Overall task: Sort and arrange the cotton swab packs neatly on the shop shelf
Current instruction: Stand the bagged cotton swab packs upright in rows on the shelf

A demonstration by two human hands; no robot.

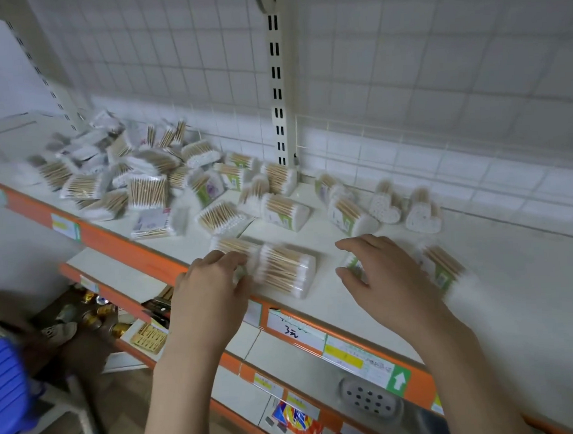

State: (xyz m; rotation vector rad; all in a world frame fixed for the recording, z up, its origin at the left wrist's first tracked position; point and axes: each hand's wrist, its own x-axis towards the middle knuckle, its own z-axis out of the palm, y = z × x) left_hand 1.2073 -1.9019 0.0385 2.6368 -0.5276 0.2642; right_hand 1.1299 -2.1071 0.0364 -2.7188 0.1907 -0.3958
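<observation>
Two hands work at the shelf's (pixel 514 288) front edge: our left hand (pixel 209 287) curls its grip on a swab pack (pixel 286 271), our right hand (pixel 388 278) hovers with a wide grip over a green-labelled pack (pixel 352 264). More packs lie heaped behind (pixel 116 169).

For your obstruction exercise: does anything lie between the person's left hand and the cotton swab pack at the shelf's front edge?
Nothing visible does. The left hand already touches the cotton swab pack at its left end; no other object sits between them.
</observation>
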